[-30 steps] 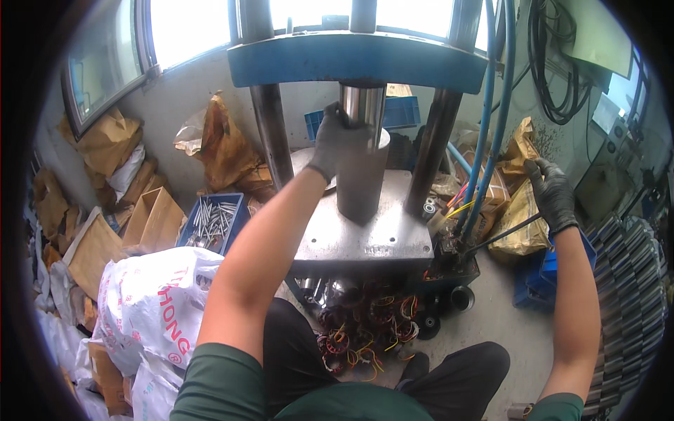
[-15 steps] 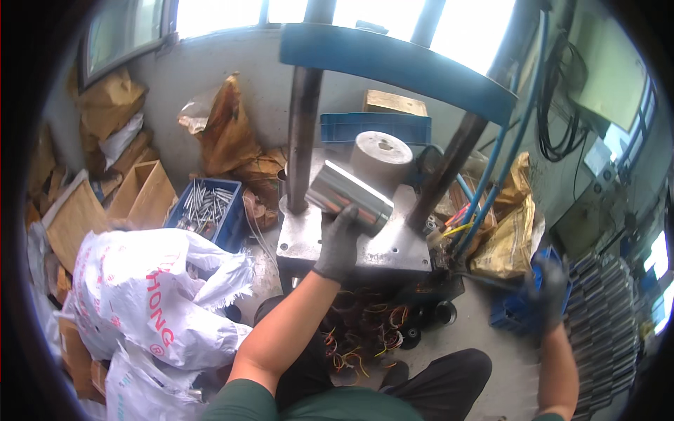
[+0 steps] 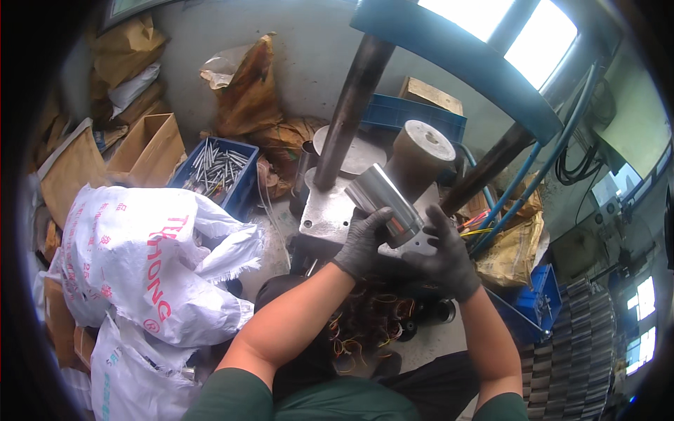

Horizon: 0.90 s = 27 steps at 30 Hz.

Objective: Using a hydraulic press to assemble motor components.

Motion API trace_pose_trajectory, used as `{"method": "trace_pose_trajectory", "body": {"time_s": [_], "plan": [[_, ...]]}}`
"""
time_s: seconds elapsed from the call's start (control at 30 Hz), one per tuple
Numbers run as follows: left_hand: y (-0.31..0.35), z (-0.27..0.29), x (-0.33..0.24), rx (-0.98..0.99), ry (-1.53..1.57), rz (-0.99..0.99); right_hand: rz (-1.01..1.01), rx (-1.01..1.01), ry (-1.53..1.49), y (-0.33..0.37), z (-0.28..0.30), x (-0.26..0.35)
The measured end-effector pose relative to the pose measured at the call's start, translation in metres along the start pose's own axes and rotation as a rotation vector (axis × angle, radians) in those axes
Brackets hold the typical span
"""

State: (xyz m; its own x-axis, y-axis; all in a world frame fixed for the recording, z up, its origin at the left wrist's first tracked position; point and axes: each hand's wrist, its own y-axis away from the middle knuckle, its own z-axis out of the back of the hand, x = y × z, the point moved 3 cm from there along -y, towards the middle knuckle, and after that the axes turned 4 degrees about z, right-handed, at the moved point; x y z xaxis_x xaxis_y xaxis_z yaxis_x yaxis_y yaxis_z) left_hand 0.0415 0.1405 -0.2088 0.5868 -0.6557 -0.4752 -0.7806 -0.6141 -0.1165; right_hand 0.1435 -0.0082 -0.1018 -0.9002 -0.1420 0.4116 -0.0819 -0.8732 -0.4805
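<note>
My left hand, in a dark grey glove, grips a shiny metal cylinder from its near side. The cylinder is held tilted above the press's metal plate. My right hand, gloved alike, is at the cylinder's lower right end, fingers spread and thumb apart. Whether its fingertips touch the rim is hard to tell, and no part shows between them. Just behind the cylinder stands a thick round metal block with a pale flat top.
Steel posts carry a blue crossbeam overhead. A blue bin of metal shafts and white woven sacks are at left. At right are a small blue bin and stacked metal parts. Wired parts lie below.
My right hand has come from the blue bin at right to the cylinder's end. My left hand still grips the cylinder. The view has turned and shifted.
</note>
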Motion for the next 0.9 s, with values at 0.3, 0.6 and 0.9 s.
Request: {"method": "trace_pose_trajectory", "body": {"time_s": [0.3,0.6,0.9], "plan": [[-0.002,0.016,-0.030,-0.134,-0.012,-0.043,-0.285,0.089,-0.545,-0.014,-0.054,-0.035],[-0.025,0.046,-0.059,-0.214,0.072,-0.315,-0.114,-0.438,-0.776,-0.055,0.013,-0.041],[-0.016,0.013,-0.025,-0.085,-0.168,-0.114,-0.155,-0.594,-0.308,-0.161,0.013,-0.141]]}}
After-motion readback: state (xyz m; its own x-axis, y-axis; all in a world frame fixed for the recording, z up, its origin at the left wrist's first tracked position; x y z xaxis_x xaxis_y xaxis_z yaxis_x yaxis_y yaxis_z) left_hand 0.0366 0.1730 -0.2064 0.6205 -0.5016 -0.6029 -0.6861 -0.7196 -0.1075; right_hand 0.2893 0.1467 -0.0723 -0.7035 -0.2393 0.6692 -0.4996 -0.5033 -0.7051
